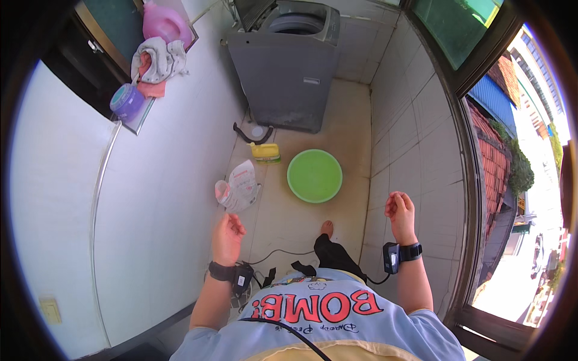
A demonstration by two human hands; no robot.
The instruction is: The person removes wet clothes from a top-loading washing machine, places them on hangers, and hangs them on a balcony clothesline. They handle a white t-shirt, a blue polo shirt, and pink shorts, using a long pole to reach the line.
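My left hand (pixel 229 238) is raised at the left with its fingers loosely curled and nothing seen in it. It is nearest to a crumpled plastic bag (pixel 244 187) on the floor. On the right, my right hand (pixel 400 212) is held up beside the tiled wall, thumb and fingertips together, with no object visible in it. A round green plastic basin (pixel 315 176) lies on the floor ahead, between the hands. Left of the basin is a yellow plastic jug (pixel 265 153). Both wrists carry black strapped devices.
A grey top-loading washing machine (pixel 284 81) stands ahead, lid raised. A dark hose (pixel 253 139) lies near its foot. The left ledge holds a purple tub (pixel 126 101), cloths (pixel 158 61) and a pink jug (pixel 165 25). A cable (pixel 280 251) crosses the floor; a window is at right.
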